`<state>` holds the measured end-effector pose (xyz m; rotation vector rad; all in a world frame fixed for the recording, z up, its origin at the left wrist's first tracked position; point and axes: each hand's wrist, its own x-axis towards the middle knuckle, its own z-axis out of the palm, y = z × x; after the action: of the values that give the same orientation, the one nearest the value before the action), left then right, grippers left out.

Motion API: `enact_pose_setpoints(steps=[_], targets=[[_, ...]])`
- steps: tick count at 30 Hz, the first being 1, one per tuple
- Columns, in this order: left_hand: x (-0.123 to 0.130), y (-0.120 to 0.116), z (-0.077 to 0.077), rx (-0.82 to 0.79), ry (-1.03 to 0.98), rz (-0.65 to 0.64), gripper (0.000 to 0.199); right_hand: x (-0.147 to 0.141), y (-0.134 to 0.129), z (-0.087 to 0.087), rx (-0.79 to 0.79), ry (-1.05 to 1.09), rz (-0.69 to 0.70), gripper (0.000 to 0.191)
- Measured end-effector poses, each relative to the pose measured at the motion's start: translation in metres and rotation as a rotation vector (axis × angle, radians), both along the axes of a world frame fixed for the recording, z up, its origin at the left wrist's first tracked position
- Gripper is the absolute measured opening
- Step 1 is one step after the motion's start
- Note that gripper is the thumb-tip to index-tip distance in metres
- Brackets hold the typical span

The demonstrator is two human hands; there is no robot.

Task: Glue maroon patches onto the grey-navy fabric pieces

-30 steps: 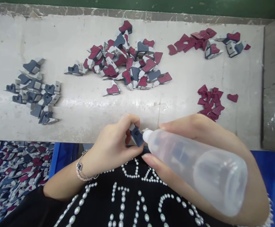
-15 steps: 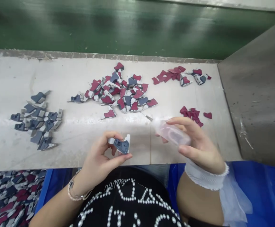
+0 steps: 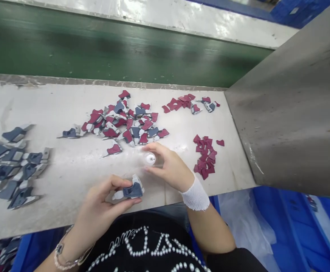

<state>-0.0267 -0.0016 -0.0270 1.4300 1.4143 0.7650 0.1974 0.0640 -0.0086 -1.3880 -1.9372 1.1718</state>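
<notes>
The left hand (image 3: 102,200) holds a small navy and white shoe part (image 3: 132,191) between the thumb and the fingertips. The grip is nearly closed, but only the fingertips have contact, and the part stands out past them on the right side of the hand. The right hand (image 3: 169,166) is curled around a clear squeeze bottle (image 3: 151,159), with its white end facing up and the fingers almost closed on it. Whether the bottle has liquid inside, I cannot tell. A white wrist wrap (image 3: 195,196) sits just behind this hand.

Ahead of the two hands, a mixed pile of red and navy pieces (image 3: 119,126) lies on a pale work bench (image 3: 68,215). Loose red pieces (image 3: 203,158) are to the right of the right hand, and navy pieces (image 3: 14,168) are to the left of the left hand.

Because the pinch is small, a slip of the fingers could drop the part. If the bottle tips near the pile, liquid could mark the pieces.
</notes>
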Motion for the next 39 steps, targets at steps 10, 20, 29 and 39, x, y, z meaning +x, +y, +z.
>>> enact_pose_setpoints(steps=[10,20,29,39], targets=[[0.006,0.006,-0.007,0.101,-0.083,-0.124,0.016,0.122,0.029,-0.025,0.016,-0.431,-0.498,0.026],[0.006,0.006,-0.005,0.084,-0.034,-0.122,0.016,0.129,0.027,-0.004,-0.084,-0.491,-0.397,0.028],[0.010,0.007,-0.010,0.064,-0.049,-0.170,0.017,0.132,0.024,-0.018,-0.175,-0.439,-0.305,0.018],[0.011,0.001,-0.010,0.039,-0.081,-0.118,0.018,0.143,0.034,-0.015,-0.160,-0.395,-0.316,0.028]])
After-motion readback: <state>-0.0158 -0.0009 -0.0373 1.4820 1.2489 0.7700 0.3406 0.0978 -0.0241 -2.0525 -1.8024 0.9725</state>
